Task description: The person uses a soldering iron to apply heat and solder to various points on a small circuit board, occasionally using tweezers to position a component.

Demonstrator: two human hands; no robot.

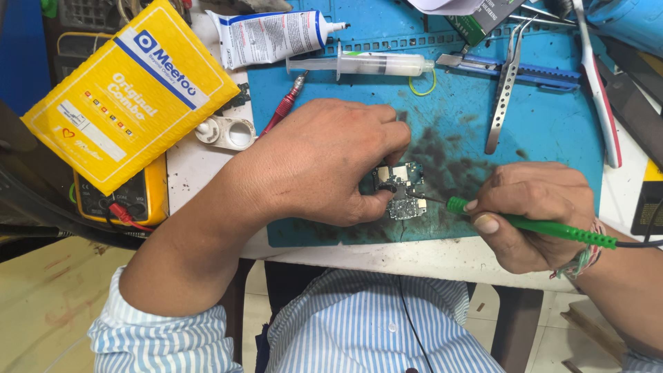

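Note:
My left hand (324,162) pinches a small circuit board (402,190) against the blue work mat (552,131); its fingers cover the board's left part. My right hand (528,211) grips a green test probe (539,226), whose metal tip touches the board's lower right area. A black lead runs from the probe's back end off to the right. A red probe (284,105) lies on the mat behind my left hand.
A yellow padded envelope (131,93) lies on a yellow multimeter (124,197) at left. Behind are a white tube (269,34), a syringe (366,65), tweezers (504,86), a red-and-white handled tool (599,90) and a small white roll (228,131). The table edge runs just below the mat.

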